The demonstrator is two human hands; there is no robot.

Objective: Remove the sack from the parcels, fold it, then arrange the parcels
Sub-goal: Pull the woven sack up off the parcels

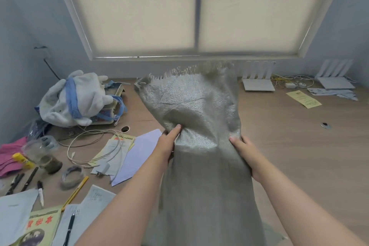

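Your left hand and right hand each pinch a side of the sack, held up over the desk. It looks light, limp and slick; grip the side edges, clear of the frayed top.

A wood-grain desk is seen cluttered along its left side. A white plush toy is heaped on a scale at the far left, with a coiled white cable, loose papers, a roll of tape, a plastic cup and pens spread nearer. Two white routers and a yellow slip are laid at the far right.
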